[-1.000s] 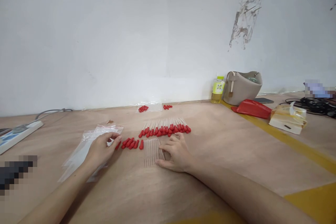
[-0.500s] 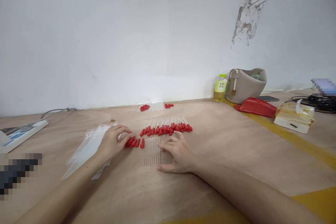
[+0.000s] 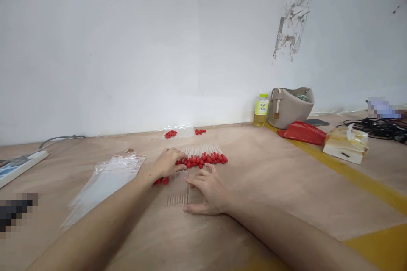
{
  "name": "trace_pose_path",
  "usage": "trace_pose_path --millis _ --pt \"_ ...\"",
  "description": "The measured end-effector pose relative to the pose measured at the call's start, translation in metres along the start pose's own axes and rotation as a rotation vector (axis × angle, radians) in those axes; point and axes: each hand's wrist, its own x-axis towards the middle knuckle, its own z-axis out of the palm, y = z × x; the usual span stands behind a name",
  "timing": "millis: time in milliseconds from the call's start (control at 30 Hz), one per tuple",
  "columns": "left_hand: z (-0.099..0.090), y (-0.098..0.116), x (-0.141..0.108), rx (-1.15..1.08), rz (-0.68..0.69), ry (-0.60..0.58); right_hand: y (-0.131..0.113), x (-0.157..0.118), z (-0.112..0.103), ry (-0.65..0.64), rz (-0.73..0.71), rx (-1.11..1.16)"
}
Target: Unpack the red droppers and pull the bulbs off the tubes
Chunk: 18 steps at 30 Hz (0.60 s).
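Left hand (image 3: 168,161) is sitting over the top end of the clear tubes (image 3: 177,189), fingertips right by the red-tipped sticks (image 3: 210,159); can't tell from here if it's pinching anything. Right hand (image 3: 208,189) is resting at the right edge of the tubes, thumb and index spread well apart. Tubes are lying side by side in a row on the brown covering (image 3: 241,237), between the hands. Red-tipped sticks are lying just beyond, red ends toward the person. Loose red bulbs (image 3: 161,181) are showing partly under the left wrist. Clear bags (image 3: 116,173) are lying left of that. Bottle (image 3: 260,112) and grey handbag (image 3: 291,110) are standing near the wall, right side.
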Motion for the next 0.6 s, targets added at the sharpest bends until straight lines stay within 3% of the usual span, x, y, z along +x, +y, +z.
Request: trace_pose_path --millis 167,367,500,600 --pt "0.002 -0.002 -0.004 -0.143 -0.048 0.034 0.0 0.0 0.001 -0.004 0.002 0.016" --pt "-0.001 0.005 -0.04 -0.328 -0.363 0.354 -0.002 0.0 -0.001 0.028 0.01 0.006" --pt "0.002 0.013 -0.073 -0.593 -0.435 0.424 -0.004 0.002 -0.003 0.182 0.106 -0.032" --pt "0.015 0.016 -0.088 -0.758 -0.383 0.403 -0.002 0.003 -0.003 0.321 0.168 -0.09"
